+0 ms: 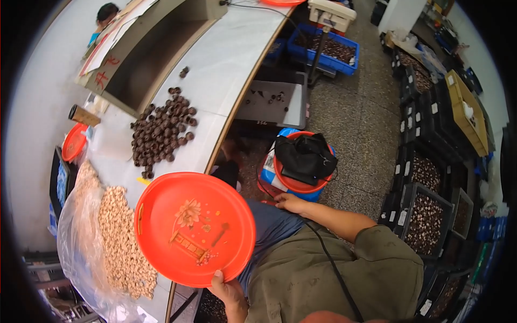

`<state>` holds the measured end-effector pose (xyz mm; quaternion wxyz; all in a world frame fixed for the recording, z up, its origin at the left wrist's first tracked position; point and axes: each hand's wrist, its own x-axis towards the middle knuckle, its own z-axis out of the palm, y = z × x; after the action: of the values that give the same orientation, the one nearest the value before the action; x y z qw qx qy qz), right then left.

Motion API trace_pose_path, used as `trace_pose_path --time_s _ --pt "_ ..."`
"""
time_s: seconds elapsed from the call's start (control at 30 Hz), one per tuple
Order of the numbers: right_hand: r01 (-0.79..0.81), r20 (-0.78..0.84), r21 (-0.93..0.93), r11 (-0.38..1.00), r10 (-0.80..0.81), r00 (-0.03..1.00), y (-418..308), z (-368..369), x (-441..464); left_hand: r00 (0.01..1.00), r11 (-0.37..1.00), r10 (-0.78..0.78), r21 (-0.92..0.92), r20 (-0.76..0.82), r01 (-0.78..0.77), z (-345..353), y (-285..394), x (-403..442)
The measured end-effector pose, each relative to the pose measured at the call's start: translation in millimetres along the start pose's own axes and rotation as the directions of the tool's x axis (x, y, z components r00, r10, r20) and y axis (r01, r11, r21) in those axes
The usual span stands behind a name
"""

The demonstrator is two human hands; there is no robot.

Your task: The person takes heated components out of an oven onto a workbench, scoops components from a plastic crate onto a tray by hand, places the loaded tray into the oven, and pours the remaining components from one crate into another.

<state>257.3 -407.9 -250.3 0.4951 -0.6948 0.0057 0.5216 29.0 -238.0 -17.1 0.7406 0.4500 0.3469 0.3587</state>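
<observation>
My left hand (228,292) grips the near rim of a round red plastic plate (161,215), thumb on its upper face. The plate bears a printed flower and gold marks, and overlaps the table edge. My right hand (291,204) lies on my thigh beside a black cable, fingers partly bent and apparently holding nothing. Beyond the plate, a heap of dark brown, round, hollow-looking pieces (161,132) sits on the white table (221,70). Left of the plate, small cream-coloured pieces (121,242) spill from a clear plastic bag (81,237).
An open-fronted box (156,59) stands on the table. To the right, a black bag (307,156) lies on a red basin (280,164). A grey bin (269,102), a blue crate (328,54) and stacked black crates (425,220) stand around. Another person (106,15) is behind the box.
</observation>
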Motion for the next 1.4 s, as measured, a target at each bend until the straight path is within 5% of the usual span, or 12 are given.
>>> trace_pose_path --time_s 0.17,0.3,0.4,0.47,0.53,0.6,0.7,0.8,0.93,1.03,1.13,1.4 --pt "0.386 0.139 0.185 0.903 -0.413 0.9 -65.2 37.8 8.0 0.988 0.995 0.096 0.019 -0.122 -0.095 -21.0 1.9 -5.3" --pt "0.462 0.182 0.328 0.824 -0.535 0.825 -108.7 30.1 -25.5 0.987 0.995 0.098 -0.017 -0.127 -0.101 -16.9 7.8 -6.9" --pt "0.479 0.234 -0.01 0.878 -0.464 0.854 -95.8 -14.0 -62.3 0.995 0.995 0.077 -0.052 -0.065 -0.081 -17.0 5.5 -0.8" --pt "0.406 0.282 -0.487 0.773 -0.301 0.911 -96.5 -47.2 -102.1 0.998 0.997 0.051 -0.062 -0.038 -0.053 -19.7 1.6 5.5" --pt "0.176 0.314 -0.514 0.84 -0.007 0.95 -42.6 -89.1 -104.2 0.999 0.998 0.021 -0.06 -0.03 -0.023 -19.2 -1.0 11.3" --pt "0.237 0.304 -0.657 0.716 -0.036 0.952 10.6 -117.8 -113.7 0.999 0.998 0.042 -0.054 0.031 -0.04 -14.8 0.2 16.1" --pt "-0.139 0.028 -0.43 0.892 0.167 0.986 65.2 -123.2 -115.2 0.994 0.998 0.042 -0.055 0.103 -0.037 -12.1 6.0 18.6" --pt "-0.305 -0.346 0.137 0.943 0.334 0.877 85.3 -116.4 -95.1 0.994 0.998 0.042 -0.044 0.101 -0.038 -13.4 9.9 16.4" --pt "-0.119 -0.497 0.477 0.871 0.379 0.78 98.7 -106.8 -52.9 0.996 0.997 0.066 -0.035 0.061 -0.064 -18.3 6.6 12.5" --pt "0.045 -0.384 0.487 0.872 0.167 0.908 99.2 -98.6 -35.8 0.999 0.998 0.038 -0.05 0.018 -0.037 -25.5 1.6 11.4" --pt "0.306 -0.467 0.426 0.851 -0.083 0.88 139.2 -96.8 10.8 0.997 0.997 0.08 -0.013 0.016 -0.079 -16.9 7.0 5.6" --pt "0.294 -0.437 0.674 0.678 0.046 0.898 122.6 -81.9 -2.3 0.996 0.996 0.086 -0.025 0.001 -0.086 -11.2 4.6 6.2"
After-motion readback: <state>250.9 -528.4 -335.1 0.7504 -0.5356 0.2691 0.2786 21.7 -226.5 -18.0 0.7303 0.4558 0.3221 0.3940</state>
